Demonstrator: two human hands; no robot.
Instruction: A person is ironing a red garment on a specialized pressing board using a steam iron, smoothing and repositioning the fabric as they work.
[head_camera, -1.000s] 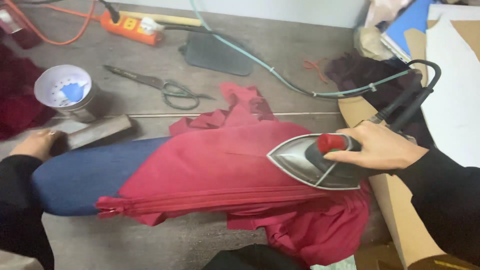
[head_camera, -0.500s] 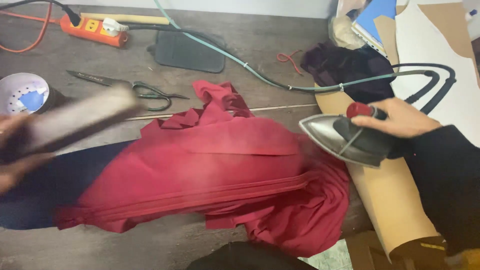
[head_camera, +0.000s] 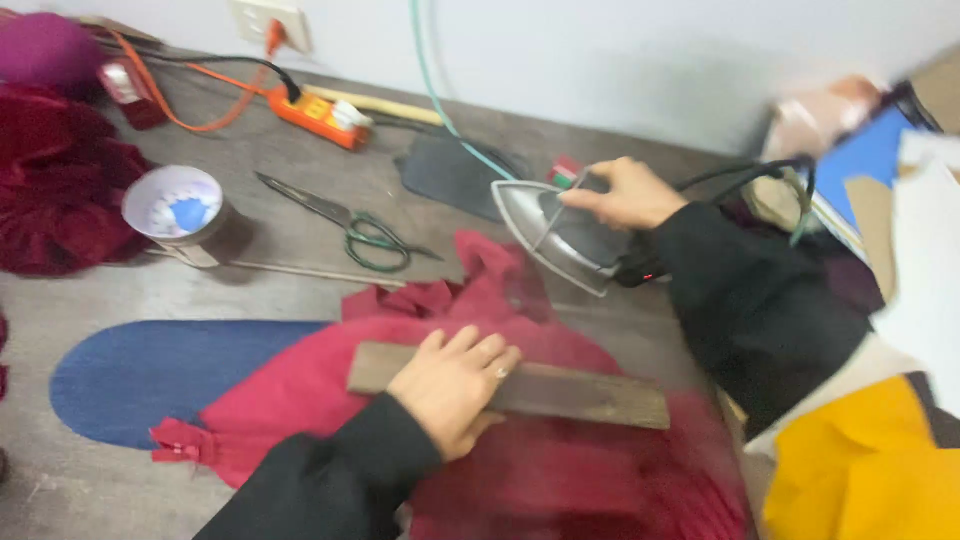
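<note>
Pressing a wooden block (head_camera: 510, 388) flat onto the red garment (head_camera: 420, 420) near the table's front.

Left hand (head_camera: 452, 385) lies open-palmed on the block; right hand (head_camera: 625, 193) grips the iron (head_camera: 560, 235), tilted, farther right. Scissors (head_camera: 345, 222) lie far left.

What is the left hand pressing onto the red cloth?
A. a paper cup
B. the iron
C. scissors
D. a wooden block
D: the left hand lies flat on a wooden block resting across the red cloth, while the right hand holds the iron tilted up off it.
</note>
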